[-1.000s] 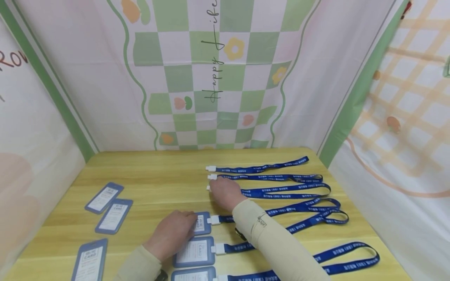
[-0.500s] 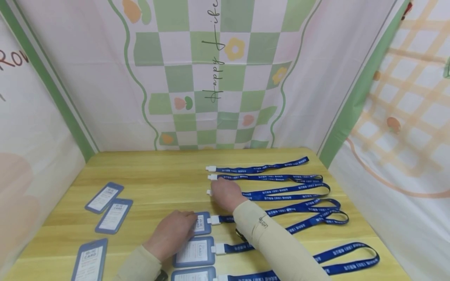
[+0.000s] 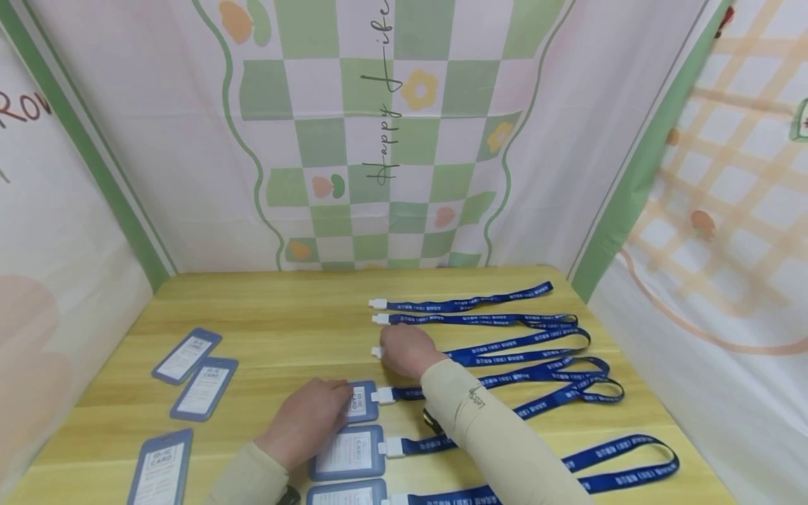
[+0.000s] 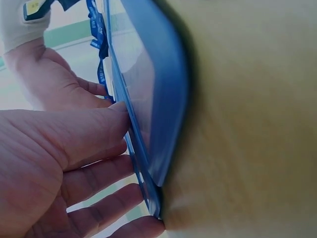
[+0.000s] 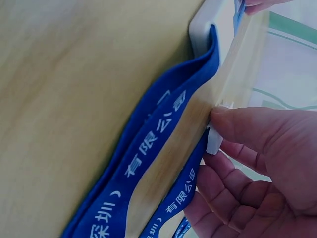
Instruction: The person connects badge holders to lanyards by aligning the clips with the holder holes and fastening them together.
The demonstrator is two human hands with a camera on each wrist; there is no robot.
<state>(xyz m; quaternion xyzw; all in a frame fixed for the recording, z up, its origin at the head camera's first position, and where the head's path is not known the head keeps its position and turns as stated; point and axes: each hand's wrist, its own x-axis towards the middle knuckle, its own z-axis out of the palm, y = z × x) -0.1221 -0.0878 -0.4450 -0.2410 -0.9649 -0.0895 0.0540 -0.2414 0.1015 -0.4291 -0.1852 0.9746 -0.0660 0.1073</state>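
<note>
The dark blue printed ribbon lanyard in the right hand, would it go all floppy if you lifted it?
Probably floppy: the dark blue printed ribbon lanyard looks thin and curves into a loop. Its small white plastic clip, pinched by the person's bare right hand, looks stiffer and may keep its shape. The strap is narrow, so it's likely light too.
</note>
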